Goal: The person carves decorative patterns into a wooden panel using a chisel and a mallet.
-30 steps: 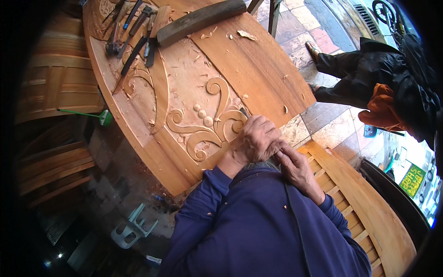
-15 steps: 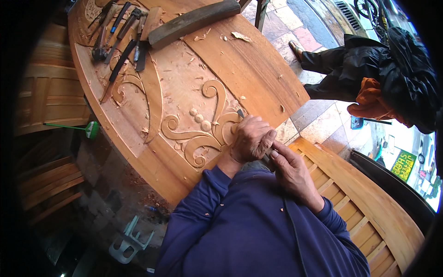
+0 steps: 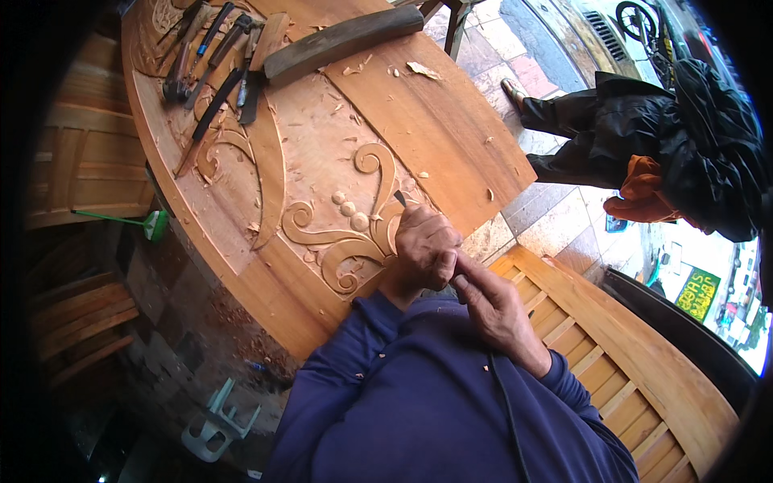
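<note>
My left hand (image 3: 428,245) is wrapped round a wood chisel, whose flat dark blade (image 3: 400,198) pokes out past the knuckles. Behind it, my right hand (image 3: 495,307) closes on the rear end of the same tool; the handle is mostly hidden by my fingers. Under the blade lies a curved wooden panel (image 3: 451,121) with relief carving. Leafy scrolls (image 3: 366,233) and a row of small round bosses (image 3: 348,208) are just left of my left hand. Whether the blade touches the wood, I cannot tell.
Several carving tools (image 3: 217,52) lie at the panel's far left, beside a dark curved wooden block (image 3: 342,44). Shavings are scattered about. A slatted wooden piece (image 3: 612,354) stands at right. A person in dark clothing (image 3: 596,121) stands beyond. A plastic stool (image 3: 219,423) is below left.
Both hands have shifted a little to the left with the chisel. Its blade now sits closer to the round bosses and the upper scroll.
</note>
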